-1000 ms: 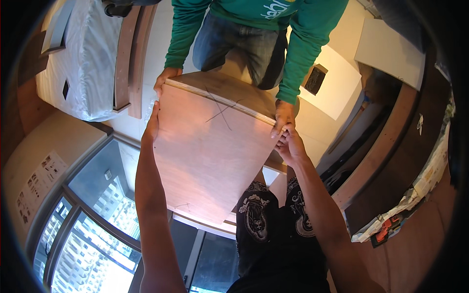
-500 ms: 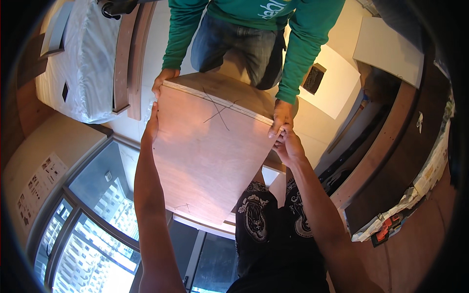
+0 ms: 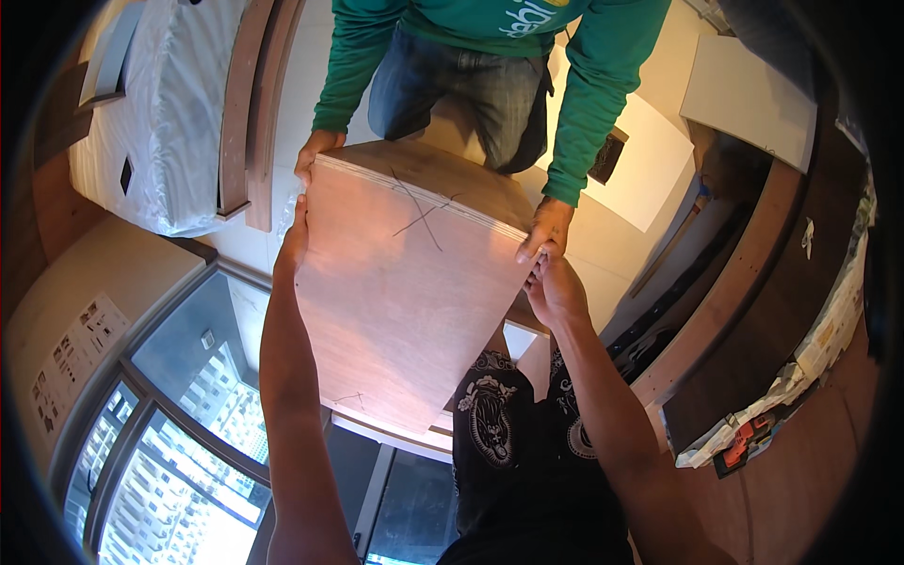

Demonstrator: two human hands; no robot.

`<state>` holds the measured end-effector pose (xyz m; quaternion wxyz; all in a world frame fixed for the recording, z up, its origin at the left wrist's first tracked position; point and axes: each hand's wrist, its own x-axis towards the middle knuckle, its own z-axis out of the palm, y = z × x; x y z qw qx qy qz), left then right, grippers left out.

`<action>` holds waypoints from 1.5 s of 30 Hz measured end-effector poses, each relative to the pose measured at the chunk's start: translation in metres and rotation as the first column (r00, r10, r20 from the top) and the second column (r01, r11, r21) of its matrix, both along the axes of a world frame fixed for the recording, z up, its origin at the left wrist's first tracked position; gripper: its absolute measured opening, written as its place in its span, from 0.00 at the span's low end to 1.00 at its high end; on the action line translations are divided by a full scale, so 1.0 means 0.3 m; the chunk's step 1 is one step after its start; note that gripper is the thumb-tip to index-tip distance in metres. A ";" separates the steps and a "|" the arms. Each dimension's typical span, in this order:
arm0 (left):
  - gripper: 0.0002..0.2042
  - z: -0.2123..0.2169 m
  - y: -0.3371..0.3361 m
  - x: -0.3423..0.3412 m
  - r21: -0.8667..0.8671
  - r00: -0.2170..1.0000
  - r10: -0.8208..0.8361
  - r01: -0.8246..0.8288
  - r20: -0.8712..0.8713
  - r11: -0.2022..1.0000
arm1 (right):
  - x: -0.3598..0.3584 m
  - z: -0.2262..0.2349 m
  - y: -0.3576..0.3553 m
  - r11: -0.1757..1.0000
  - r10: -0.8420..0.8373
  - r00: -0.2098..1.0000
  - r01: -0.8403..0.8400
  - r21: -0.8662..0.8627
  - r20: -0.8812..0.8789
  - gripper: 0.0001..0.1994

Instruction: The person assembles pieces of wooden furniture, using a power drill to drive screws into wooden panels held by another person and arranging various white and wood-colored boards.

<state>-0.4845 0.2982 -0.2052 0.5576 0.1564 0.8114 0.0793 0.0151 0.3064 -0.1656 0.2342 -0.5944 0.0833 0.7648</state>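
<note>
A plywood box (image 3: 395, 292) with a broad pale front face and pencilled cross marks stands between me and a person in a green sweatshirt. My left hand (image 3: 296, 235) is closed on its left side edge, fingers pointing up along it. At the upper right corner my right hand (image 3: 557, 287) grips the edge with curled fingers, partly hidden behind the panel. The other person's hands hold the same box: one hand (image 3: 318, 151) at the upper left corner, the other hand (image 3: 546, 229) at the upper right, just above and touching my right hand.
A plastic-wrapped mattress (image 3: 155, 122) lies at the left beside wooden rails (image 3: 259, 113). Tall windows (image 3: 179, 461) fill the lower left. On the right, a long wooden frame (image 3: 734, 273) curves past an orange power tool (image 3: 747, 443) on the floor. A white panel (image 3: 640, 155) lies behind the person.
The box stays almost in place. My right hand has shifted slightly on the edge, and the other person's arm on that side has moved a little to the right.
</note>
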 end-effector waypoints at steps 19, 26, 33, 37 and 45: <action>0.45 0.233 -0.107 0.028 -0.112 0.995 -0.091 0.096 0.048 0.989 | 0.069 -0.065 -0.119 0.993 0.066 0.992 -0.055 0.104 -0.103 0.21; 0.47 0.170 -0.494 -0.095 -0.132 0.982 -0.120 0.101 -0.146 0.986 | 0.053 -0.061 -0.122 0.977 0.167 0.982 -0.152 0.150 -0.092 0.22; 0.50 0.277 -0.441 -0.008 -0.145 0.967 -0.160 0.132 -0.197 0.981 | 0.079 -0.036 -0.130 0.966 0.192 0.981 -0.190 0.177 0.006 0.20; 0.53 0.330 -0.357 0.034 -0.112 0.960 -0.204 0.185 -0.191 0.976 | 0.151 -0.076 -0.064 0.946 0.234 0.969 -0.247 0.212 0.084 0.21; 0.53 0.310 -0.320 0.060 -0.043 0.954 -0.189 0.184 -0.234 0.982 | 0.147 -0.035 0.030 0.930 0.278 0.954 -0.297 0.217 0.111 0.24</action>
